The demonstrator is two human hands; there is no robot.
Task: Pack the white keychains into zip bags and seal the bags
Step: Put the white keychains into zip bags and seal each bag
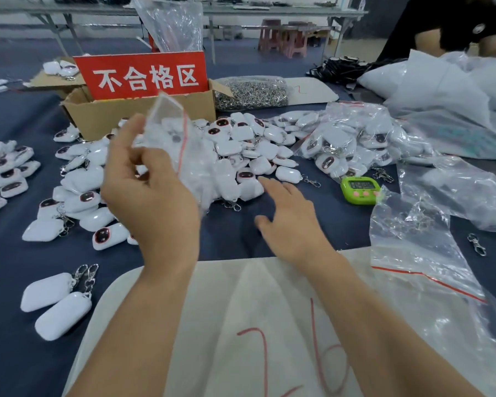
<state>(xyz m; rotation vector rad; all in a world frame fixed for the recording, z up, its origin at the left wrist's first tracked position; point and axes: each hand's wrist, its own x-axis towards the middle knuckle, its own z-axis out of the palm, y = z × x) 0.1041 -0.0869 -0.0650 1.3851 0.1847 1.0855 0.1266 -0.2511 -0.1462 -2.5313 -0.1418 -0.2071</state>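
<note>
Bag in hand, next keychain not yet picked
The zip bag (172, 130) is up above the desk (232, 233), pinched in your left hand (152, 202); blur hides whether it's loaded or its red strip closed. The white keychains (241, 144) lie heaped just beyond. Your right hand (289, 216) hovers near the heap's front edge, grip wide, holding nothing. Likely step: filling. Next move calls for one keychain lifted and fed into the bag mouth

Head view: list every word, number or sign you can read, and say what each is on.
"不合格区": white characters on the red sign standing in the cardboard box.
Red handwriting on the white sheet: perhaps "26", not certain.
Display of the green timer: digits too blurred to read.
</note>
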